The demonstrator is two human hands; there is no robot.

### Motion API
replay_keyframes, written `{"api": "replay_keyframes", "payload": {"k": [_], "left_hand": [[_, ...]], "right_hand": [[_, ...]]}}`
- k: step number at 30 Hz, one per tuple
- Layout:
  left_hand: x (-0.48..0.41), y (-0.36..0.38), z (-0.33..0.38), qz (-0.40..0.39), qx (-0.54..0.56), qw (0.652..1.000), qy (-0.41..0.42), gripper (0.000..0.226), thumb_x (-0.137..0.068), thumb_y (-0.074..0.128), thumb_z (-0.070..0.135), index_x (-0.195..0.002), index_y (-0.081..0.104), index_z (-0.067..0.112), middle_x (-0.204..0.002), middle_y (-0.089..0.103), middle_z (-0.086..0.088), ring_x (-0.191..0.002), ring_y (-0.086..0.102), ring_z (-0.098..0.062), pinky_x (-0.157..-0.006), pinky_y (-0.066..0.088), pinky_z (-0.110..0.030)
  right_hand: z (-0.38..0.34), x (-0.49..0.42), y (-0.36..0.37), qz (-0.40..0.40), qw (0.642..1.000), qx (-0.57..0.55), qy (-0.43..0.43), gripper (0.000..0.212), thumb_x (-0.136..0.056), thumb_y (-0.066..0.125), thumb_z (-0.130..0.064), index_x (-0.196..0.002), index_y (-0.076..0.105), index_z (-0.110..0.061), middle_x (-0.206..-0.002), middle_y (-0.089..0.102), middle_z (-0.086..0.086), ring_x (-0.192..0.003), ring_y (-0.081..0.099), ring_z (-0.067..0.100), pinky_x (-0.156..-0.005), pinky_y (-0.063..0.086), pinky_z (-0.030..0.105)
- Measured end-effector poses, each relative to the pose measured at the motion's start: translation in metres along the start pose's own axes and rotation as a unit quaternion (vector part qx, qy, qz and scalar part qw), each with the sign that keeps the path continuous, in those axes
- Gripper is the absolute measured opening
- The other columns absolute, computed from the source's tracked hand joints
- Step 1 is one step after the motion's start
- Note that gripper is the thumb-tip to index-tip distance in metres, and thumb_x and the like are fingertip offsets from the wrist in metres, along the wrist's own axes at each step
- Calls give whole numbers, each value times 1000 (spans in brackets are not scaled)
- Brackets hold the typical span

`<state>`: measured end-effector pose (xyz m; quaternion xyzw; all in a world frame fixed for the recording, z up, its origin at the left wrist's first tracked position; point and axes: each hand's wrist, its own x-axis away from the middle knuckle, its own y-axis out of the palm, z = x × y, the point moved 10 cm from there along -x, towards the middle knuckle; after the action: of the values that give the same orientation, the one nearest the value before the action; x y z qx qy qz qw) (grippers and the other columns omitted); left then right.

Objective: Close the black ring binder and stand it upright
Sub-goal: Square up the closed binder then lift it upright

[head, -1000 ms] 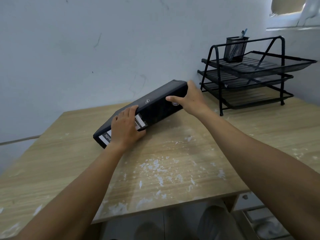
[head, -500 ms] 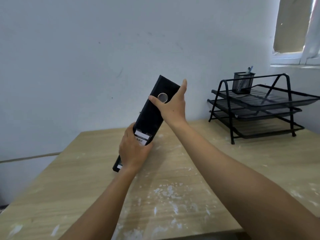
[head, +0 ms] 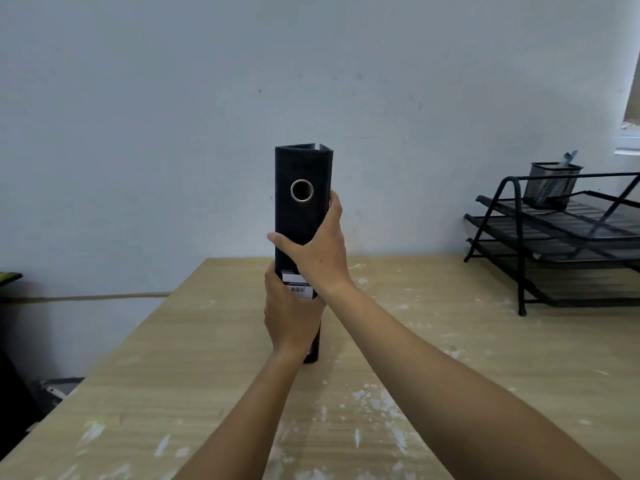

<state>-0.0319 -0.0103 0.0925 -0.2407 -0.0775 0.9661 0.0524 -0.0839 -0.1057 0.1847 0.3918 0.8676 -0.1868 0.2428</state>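
Note:
The black ring binder (head: 303, 171) is closed and stands upright on the wooden table (head: 433, 358), its spine facing me with the metal finger hole near the top and a white label lower down. My right hand (head: 317, 252) wraps the middle of the spine, thumb on the left side and fingers on the right. My left hand (head: 289, 317) grips the lower part of the binder and hides most of its base; only a bottom corner shows on the tabletop.
A black wire letter tray (head: 561, 237) with three tiers stands at the back right of the table, with a mesh pen cup (head: 552, 183) on its top tier. White paint flecks cover the tabletop. A pale wall is right behind the binder.
The binder has swung from lying flat, through a lean, to fully upright. Both hands stayed on it, and my view has risen with it.

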Motion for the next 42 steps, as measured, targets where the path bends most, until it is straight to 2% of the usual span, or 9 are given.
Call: {"api": "replay_keyframes", "payload": {"k": [6,10,13,16,22,24,28,31,42], "left_hand": [[-1,-9,-18,3,32,999,-28,86,-53,67,53,-129,30,34,-113,59,7,-93,65,-17,-67,55,-34],[1,-7,-21,-2,21,1000,2,93,-59,76,47,-135,23,37,-116,54,8,-91,62,-17,-60,49,-26],[6,-6,-31,4,1,1000,8,97,-64,81,38,-138,19,37,-120,47,15,-98,60,-15,-66,50,-32],[13,-3,-47,7,-17,1000,-8,99,-65,82,35,-141,18,34,-131,47,6,-108,58,-19,-71,52,-36],[18,1,-57,2,7,1000,-21,102,-65,83,32,-143,17,36,-138,45,9,-117,53,-14,-80,50,-30],[18,2,-54,4,41,999,-21,100,-65,84,27,-142,20,36,-132,45,19,-116,50,-6,-84,47,-21],[21,-4,-46,11,86,996,-5,99,-67,84,26,-123,14,66,-115,30,54,-107,38,28,-78,36,4],[20,-15,-45,29,91,995,6,98,-66,85,23,-117,17,71,-109,29,64,-106,36,33,-78,32,8],[-52,-80,-78,62,83,994,26,91,-65,85,19,-131,31,49,-119,47,33,-109,47,20,-78,39,3]], "right_hand": [[-7,-3,20,-24,1000,12,-9,110,-65,84,-44,-149,15,-24,-145,43,-2,-130,47,18,-103,46,45],[-15,-9,21,-10,999,17,-25,115,-64,83,-47,-150,12,-24,-148,40,-2,-133,43,17,-105,43,46],[-15,-9,21,-7,999,28,-33,117,-63,83,-50,-150,9,-28,-150,38,-2,-135,42,18,-106,42,46],[-12,-5,22,-5,999,28,-35,118,-61,83,-51,-149,6,-35,-151,35,-3,-135,41,17,-106,42,45],[-4,1,25,-13,999,6,-35,111,-64,83,-42,-147,11,-34,-148,39,-5,-131,46,18,-102,46,45],[-5,1,26,-12,999,-12,-37,106,-65,83,-35,-146,14,-32,-144,43,-5,-128,49,18,-99,48,45],[-8,3,27,-8,999,-25,-42,103,-66,82,-30,-146,16,-32,-139,47,-5,-123,53,18,-95,51,42],[-12,4,36,-11,998,-29,-48,103,-65,81,-31,-145,17,-34,-138,48,-7,-121,54,16,-94,52,41],[-30,-20,130,-49,996,-55,-48,102,-67,81,-33,-145,15,-34,-138,46,-7,-120,54,15,-95,52,40]]}}
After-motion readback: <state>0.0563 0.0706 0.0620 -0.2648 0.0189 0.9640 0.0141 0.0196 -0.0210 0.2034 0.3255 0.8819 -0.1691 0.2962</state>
